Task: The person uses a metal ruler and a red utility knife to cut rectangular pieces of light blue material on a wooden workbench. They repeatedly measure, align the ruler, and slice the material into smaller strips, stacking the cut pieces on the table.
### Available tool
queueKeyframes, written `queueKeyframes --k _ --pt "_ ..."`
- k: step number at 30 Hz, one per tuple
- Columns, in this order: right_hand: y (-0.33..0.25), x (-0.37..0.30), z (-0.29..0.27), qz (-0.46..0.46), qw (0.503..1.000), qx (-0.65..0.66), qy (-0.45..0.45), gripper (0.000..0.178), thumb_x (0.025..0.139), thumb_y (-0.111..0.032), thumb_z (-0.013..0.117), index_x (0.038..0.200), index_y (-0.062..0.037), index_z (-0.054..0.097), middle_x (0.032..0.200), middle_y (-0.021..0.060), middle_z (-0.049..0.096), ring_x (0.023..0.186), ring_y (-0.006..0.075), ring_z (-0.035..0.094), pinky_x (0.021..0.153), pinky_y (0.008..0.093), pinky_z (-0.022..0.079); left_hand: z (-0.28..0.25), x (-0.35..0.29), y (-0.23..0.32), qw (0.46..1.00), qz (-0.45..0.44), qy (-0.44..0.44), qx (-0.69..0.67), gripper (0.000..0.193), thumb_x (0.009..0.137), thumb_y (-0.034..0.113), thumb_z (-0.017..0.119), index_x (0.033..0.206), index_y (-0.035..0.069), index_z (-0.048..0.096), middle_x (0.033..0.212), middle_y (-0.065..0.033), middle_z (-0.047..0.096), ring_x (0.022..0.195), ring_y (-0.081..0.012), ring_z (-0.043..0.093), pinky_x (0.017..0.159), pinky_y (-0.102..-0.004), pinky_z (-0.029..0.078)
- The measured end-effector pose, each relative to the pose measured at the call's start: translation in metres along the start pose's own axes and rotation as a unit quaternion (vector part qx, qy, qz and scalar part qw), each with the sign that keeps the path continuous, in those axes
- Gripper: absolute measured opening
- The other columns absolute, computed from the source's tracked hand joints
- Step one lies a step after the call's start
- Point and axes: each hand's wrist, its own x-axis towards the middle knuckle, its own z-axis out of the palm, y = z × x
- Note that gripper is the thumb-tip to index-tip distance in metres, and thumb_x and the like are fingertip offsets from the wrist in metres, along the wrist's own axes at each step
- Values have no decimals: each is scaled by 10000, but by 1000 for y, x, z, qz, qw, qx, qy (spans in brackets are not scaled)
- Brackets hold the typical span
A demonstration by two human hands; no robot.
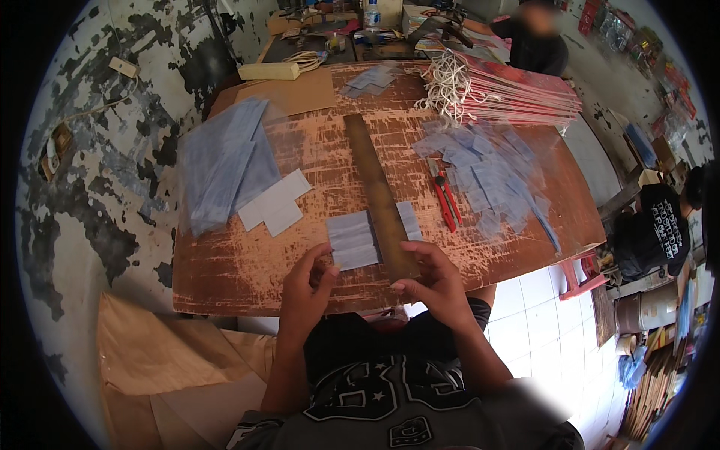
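A long brown straightedge point(377, 191) lies lengthwise on the worn tabletop, across a pale blue plastic sheet point(354, 240) whose parts show on both sides of it. My right hand point(436, 283) grips the straightedge's near end, thumb at the end and fingers at the right edge. At the sheet's near left corner is my left hand point(309, 281), thumb and forefinger apart, their tips by its edge. A red utility knife point(445, 196) rests right of the straightedge. White card pieces point(276, 202) lie to the left.
Large bluish plastic sheets point(221, 169) cover the table's left, and many small cut pieces point(487, 172) are heaped at right. Red bags with white cords point(510, 86) lie beyond them. Two other people point(534, 41) are in view at the far right and right side.
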Motion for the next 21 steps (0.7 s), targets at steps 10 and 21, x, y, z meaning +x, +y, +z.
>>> queueKeyframes --k 10,21 --pt "12 3 3 38 997 -24 58 551 990 0 831 1477 -44 577 1063 39 701 822 96 740 685 252 596 -1 0 3 1000 -29 -10 -4 390 1040 129 746 1420 47 712 1068 -44 766 889 -110 657 812 -285 533" --pt "-1 9 16 71 992 21 100 490 1063 -61 757 1495 -59 526 1034 50 677 726 95 706 564 239 523 0 1 2 1000 -18 -5 7 382 1049 142 758 1413 37 711 955 -18 704 817 -101 602 756 -277 520"
